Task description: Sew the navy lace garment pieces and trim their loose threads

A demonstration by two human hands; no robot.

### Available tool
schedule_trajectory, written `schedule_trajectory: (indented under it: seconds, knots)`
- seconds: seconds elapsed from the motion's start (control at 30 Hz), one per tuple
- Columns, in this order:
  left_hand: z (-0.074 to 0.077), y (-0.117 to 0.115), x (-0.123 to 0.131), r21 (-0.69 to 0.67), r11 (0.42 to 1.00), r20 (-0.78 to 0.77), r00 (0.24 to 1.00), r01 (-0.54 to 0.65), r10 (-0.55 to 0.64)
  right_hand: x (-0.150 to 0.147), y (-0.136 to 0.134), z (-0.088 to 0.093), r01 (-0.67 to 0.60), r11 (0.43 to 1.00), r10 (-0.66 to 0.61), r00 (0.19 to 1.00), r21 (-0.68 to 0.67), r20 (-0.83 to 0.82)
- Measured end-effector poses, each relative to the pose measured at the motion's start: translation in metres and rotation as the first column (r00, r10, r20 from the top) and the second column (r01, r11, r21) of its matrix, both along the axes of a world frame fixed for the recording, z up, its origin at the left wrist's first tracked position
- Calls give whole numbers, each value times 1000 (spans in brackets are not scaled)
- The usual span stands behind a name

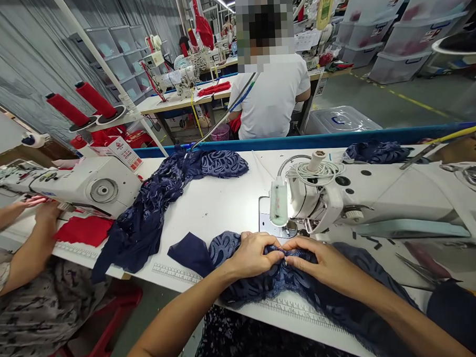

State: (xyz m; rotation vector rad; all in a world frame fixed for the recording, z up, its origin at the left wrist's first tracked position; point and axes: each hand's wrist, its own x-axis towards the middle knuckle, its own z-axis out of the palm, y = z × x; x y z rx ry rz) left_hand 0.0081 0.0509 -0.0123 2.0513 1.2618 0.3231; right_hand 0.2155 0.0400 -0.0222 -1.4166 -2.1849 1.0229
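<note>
A navy lace garment piece [243, 291] lies across the table's front edge, part of it hanging down. My left hand [255, 255] pinches its gathered lace between thumb and fingers. Close beside it, my right hand [314, 256] pinches the same lace, the two sets of fingertips nearly touching. Just behind my hands stands the sewing machine [321, 196], with its needle area and metal plate close to the fabric. The exact edge or seam between my fingertips is too small to make out.
Navy lace pieces [156, 203] are heaped left of my hands. Scissors [419, 268] lie at right under the machine arm. A co-worker's hands [46, 210] are at another sewing machine [100, 187] on the left, near red fabric [84, 231]. A person in white [272, 100] sits ahead.
</note>
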Motion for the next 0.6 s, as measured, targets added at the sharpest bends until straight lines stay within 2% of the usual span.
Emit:
schedule_trajectory:
  seconds: [0.23, 0.33, 0.4, 0.47, 0.53, 0.6]
  knots:
    - [-9, 0, 2, 86, 996, -31, 1000, -1, 4, 0, 4, -7, 6, 996, -13, 997, 89, 81]
    - [-7, -6, 5, 168, 984, -81, 994, -54, 68, -4, 3, -10, 38, 986, -64, 986, 162, 157]
    - [-4, -16, 8, 270, 958, -118, 985, -91, 127, -8, 1, -10, 55, 974, -101, 974, 219, 203]
    - [-3, -29, 11, 411, 911, -160, 982, -25, 99, -10, 0, -11, 59, 963, -123, 964, 265, 234]
    - [-8, -46, 13, 531, 838, -209, 978, 129, -18, -12, 0, -11, 52, 957, -126, 960, 285, 248]
    - [-19, -62, 14, 601, 762, -241, 964, 241, -115, -13, 3, -12, 52, 956, -128, 960, 288, 249]
